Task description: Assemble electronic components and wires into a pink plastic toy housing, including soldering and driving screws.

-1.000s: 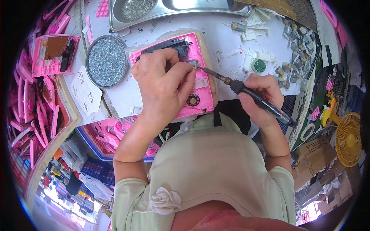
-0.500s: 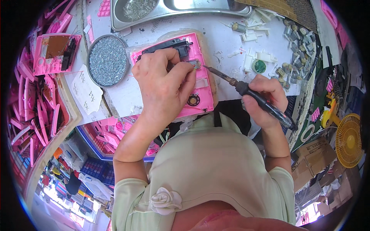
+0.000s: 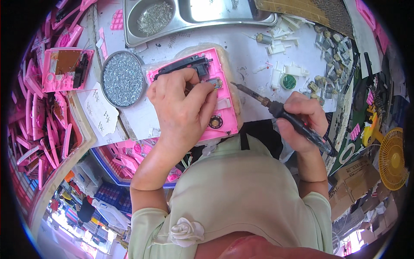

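Many pink shells: a jumbled heap (image 3: 43, 125) fills the far left, with one open pink housing (image 3: 55, 83) lying above it, a brown panel and a black part inside.
Paper scrap: a torn white note (image 3: 100, 113) with handwriting lies below the screw dish.
Screw dish: a round dish (image 3: 101, 82) full of small silvery screws (image 3: 123, 79) stands left of my work.
Metal tray: a shiny compartment tray (image 3: 183, 25) lies at the top, small silvery bits in its round hollow.
Left hand: my left hand (image 3: 179, 101) arches over the casing, fingers bent, the tips drawn together at the metal part; I cannot tell whether they pinch it.
Pink casing: the open casing (image 3: 228, 118) lies before me on a pale pad, a long black part (image 3: 181, 65) along its upper side and a round black piece (image 3: 215, 122) near its lower edge.
Metal part: the small silvery part (image 3: 214, 83) sits at the casing's right side, by my left fingertips.
Soldering iron: its tip stands just beside the casing, apart from the metal part; my right hand (image 3: 304, 114) grasps the black handle (image 3: 279, 111).
Motors: small grey motors (image 3: 330, 64) lie scattered at right, beyond a round green tub (image 3: 288, 81).
Fan: a yellow fan (image 3: 392, 157) shows at far right.
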Available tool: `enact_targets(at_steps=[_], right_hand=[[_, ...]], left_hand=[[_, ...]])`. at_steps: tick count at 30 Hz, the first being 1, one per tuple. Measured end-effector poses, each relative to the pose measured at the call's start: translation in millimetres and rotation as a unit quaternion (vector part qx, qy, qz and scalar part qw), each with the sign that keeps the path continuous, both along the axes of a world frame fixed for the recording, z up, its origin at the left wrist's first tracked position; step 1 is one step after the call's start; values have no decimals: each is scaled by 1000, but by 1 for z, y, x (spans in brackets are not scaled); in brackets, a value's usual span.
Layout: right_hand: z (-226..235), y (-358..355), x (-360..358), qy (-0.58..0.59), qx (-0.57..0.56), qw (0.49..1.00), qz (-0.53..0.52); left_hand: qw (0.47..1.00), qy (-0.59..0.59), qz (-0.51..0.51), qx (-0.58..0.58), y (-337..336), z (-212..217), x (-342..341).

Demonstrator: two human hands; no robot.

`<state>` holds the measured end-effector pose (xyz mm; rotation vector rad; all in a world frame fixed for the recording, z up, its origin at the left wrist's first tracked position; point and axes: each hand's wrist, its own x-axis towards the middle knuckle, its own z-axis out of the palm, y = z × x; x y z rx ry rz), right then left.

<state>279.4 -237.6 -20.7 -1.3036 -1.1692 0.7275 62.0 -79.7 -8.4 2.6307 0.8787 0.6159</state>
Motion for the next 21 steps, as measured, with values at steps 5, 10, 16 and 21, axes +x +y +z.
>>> enact_targets(at_steps=[5, 10, 16, 21], right_hand=[[0, 2, 3, -38, 20, 999, -18], [1, 2, 5, -51, 17, 998, -20], [2, 3, 6, -59, 17, 998, -18], [1, 4, 4, -45, 21, 999, -20]], left_hand=[[1000, -2, -2, -11, 0, -2, 1], [1000, 8, 4, -9, -2, 0, 1], [1000, 6, 1, -8, -1, -1, -1], [1000, -7, 2, -18, -2, 1, -1]])
